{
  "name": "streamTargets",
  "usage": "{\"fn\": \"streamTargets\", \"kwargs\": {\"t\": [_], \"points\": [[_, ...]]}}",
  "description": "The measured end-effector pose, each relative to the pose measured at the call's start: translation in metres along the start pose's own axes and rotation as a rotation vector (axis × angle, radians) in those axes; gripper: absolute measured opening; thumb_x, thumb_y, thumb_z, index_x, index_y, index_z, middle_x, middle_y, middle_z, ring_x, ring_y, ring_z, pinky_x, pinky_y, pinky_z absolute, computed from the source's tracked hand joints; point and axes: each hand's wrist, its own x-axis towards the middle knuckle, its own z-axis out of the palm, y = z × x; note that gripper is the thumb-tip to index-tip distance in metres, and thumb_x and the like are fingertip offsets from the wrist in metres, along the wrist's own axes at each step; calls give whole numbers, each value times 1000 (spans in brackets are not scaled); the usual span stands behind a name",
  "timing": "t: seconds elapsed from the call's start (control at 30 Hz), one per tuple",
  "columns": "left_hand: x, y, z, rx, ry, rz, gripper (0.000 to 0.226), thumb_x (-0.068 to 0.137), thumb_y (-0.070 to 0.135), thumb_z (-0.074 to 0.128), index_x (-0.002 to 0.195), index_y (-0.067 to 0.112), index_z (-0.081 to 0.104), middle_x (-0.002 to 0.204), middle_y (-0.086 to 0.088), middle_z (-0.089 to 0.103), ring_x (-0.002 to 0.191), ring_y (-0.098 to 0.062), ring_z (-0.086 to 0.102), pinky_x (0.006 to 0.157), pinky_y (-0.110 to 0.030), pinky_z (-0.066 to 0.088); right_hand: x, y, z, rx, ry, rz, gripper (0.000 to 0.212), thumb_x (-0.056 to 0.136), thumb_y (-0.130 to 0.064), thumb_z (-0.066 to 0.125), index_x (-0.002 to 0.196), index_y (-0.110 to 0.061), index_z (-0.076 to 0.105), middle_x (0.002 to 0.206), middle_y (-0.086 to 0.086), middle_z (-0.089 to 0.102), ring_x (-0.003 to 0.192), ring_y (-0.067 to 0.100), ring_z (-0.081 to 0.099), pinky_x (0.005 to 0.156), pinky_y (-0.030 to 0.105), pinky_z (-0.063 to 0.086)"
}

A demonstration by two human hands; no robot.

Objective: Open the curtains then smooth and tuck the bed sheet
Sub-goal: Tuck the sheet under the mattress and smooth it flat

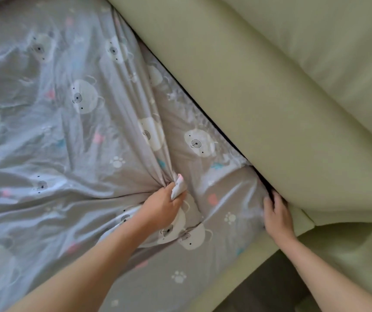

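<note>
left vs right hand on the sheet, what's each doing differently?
The left hand grips a bunched fold of the bed sheet, mid-mattress; the right hand lies flatter at the sheet's edge, fingertips in the gap beside the green headboard. Both touch the sheet.

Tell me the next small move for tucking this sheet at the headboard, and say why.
Probably push the bunched cloth toward the gap. The left hand grips a gathered fold of the bed sheet, with creases fanning out from it, while the right hand has its fingertips at the dark gap beside the green padded headboard. Feeding that slack there would flatten the corner.
</note>
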Motion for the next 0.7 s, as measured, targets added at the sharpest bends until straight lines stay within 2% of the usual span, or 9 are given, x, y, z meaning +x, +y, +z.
{"fn": "streamTargets", "kwargs": {"t": [0.03,0.1,0.13,0.2,0.33,0.47,0.57,0.63,0.7], "points": [[1,1,1,12,-19,-6,21,100,41,38,88,26,44,96,2,63,97,-27,58,83,-36,45,-2,4,-2,-7,10,54,45,104,-28,40,140,-4,50,145,19,49,131,34,47,109,41,35],[7,5,1,49,-58,-34,22,102,41,38,101,22,49,103,0,63,102,-27,58,81,-33,41,3,3,-2,-37,34,84,28,102,-22,44,108,-4,64,118,22,65,101,34,59,87,41,46],[9,8,0,66,-68,-49,24,102,41,38,104,21,51,107,-1,64,104,-27,58,81,-33,40,5,0,-2,-67,60,90,25,102,-20,45,93,-6,64,103,21,69,86,31,57,75,39,45],[11,13,-2,90,-66,-57,28,102,43,38,105,19,53,111,-2,65,106,-28,58,85,-34,42,6,2,-3,-158,142,94,25,101,-18,47,83,-11,63,89,17,69,76,30,56,65,35,41],[-2,32,-8,27,17,41,27,101,41,41,98,17,53,95,-1,67,93,-27,60,83,-36,47,-2,22,-6,-472,196,48,26,99,-18,48,85,-5,67,86,20,70,79,36,64,60,34,38],[-10,43,-13,30,-23,108,24,101,43,41,101,22,51,99,0,66,91,-24,59,81,-34,46,-2,8,2,-350,229,258,28,101,-20,41,97,-8,67,101,22,67,92,38,62,69,36,39],[-12,43,-11,51,-37,123,26,101,45,41,111,23,50,102,-3,67,92,-26,61,82,-35,48,-17,0,1,-318,260,254,24,94,-13,51,111,-10,68,110,25,62,103,40,56,77,42,43],[-12,43,-9,60,-15,135,26,102,45,39,107,20,48,101,-6,67,94,-30,60,83,-37,47,-34,6,-6,-335,187,218,23,89,-11,56,111,-9,65,107,25,60,98,40,58,73,40,44],[-11,44,-8,45,3,152,26,102,43,37,106,20,48,99,-7,66,93,-31,59,81,-37,46,-43,0,-15,-266,112,263,20,91,-14,58,109,-6,65,103,23,66,92,39,63,73,39,47]]}}
